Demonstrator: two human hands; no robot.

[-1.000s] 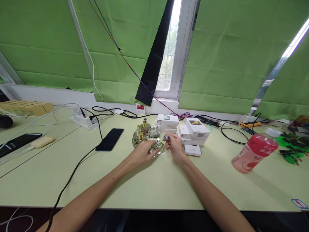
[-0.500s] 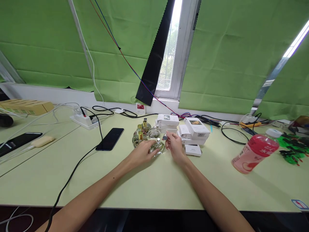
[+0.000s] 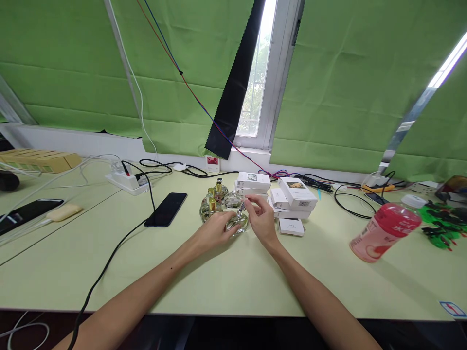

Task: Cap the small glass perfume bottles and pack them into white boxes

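My left hand (image 3: 216,228) is closed on a low, round glass perfume bottle (image 3: 239,224), thumb and fingers around its side, with the bottle standing on the table. In a pinch, my right hand (image 3: 260,218) holds a small silvery cap (image 3: 242,206), tilted, right at the top of that bottle's neck. Whether the cap touches the neck I cannot tell. Just behind stands another clear glass bottle (image 3: 232,200). Left of it, several perfume bottles with gold tops (image 3: 212,204) are grouped close together, partly hidden by my left hand.
White boxes (image 3: 299,194) are stacked right of my right hand, a flat box (image 3: 291,226) in front. A black phone (image 3: 166,210) and a black cable (image 3: 120,248) lie to the left. A pink drink bottle (image 3: 386,231) stands at the right, a power strip (image 3: 127,182) at the back left.
My right hand has moved slightly left, bringing the cap from beside the perfume bottle to the top of its neck. The left hand stays on the bottle.
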